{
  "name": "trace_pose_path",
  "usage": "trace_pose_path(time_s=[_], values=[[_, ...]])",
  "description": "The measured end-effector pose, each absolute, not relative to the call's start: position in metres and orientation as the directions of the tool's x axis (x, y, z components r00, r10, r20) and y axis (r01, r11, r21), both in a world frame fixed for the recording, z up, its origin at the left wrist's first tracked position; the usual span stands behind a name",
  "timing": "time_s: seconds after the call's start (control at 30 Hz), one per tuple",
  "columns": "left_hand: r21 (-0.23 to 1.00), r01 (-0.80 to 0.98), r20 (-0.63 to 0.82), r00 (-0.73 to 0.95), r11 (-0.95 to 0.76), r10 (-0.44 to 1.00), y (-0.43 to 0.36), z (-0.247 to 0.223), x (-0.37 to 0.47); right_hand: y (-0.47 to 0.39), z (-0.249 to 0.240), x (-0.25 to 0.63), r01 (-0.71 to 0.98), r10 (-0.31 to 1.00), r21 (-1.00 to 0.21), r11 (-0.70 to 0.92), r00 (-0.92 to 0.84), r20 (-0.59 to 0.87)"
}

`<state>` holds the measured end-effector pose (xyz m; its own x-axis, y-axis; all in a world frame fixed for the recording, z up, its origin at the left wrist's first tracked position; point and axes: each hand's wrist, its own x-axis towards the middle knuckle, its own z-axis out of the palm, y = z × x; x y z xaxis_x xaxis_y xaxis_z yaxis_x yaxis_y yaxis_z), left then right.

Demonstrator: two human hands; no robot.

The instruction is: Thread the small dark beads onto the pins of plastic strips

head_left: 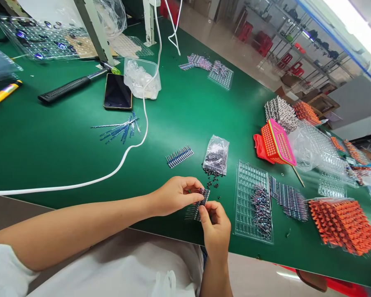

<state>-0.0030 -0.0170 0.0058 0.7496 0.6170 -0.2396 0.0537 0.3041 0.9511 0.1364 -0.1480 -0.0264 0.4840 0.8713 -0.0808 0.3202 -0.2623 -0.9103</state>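
Observation:
Near the table's front edge, my left hand (185,194) pinches a strip of small pin-like parts (193,212), whose thin metal leads stick out to the left. From the right, the fingers of my right hand (215,225) close on the same strip's near end. A similar strip of pins (179,156) lies flat beyond my hands. Just past my fingertips is a clear plastic bag (217,153) of tiny dark parts, with several loose black pieces (215,180) spilled from it. The fingers partly hide the held strip.
To the right are a clear tray (245,198) with piled pins, strips in rows (289,199), orange stacked parts (343,225) and a red basket (270,142). A white cable (125,159) crosses the left side, near a phone (118,91), a hammer (71,86) and a plastic tub (142,78).

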Motion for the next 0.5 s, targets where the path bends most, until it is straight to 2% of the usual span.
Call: trace_pose_path(time_s=[0.27, 0.4, 0.5], values=[[0.929, 0.009, -0.248, 0.758, 0.371, 0.603, -0.017, 0.005, -0.002, -0.15, -0.028, 0.125, 0.326, 0.896, -0.924, -0.197, 0.442, -0.035], [0.907, 0.016, -0.285, 0.758, 0.42, 0.587, -0.016, 0.002, -0.002, -0.151, -0.024, 0.13, 0.388, 0.925, -0.904, -0.179, 0.379, -0.021], [0.885, 0.029, -0.333, 0.735, 0.464, 0.59, -0.014, 0.001, -0.002, -0.153, -0.021, 0.151, 0.48, 0.9, -0.86, -0.173, 0.433, 0.06]])
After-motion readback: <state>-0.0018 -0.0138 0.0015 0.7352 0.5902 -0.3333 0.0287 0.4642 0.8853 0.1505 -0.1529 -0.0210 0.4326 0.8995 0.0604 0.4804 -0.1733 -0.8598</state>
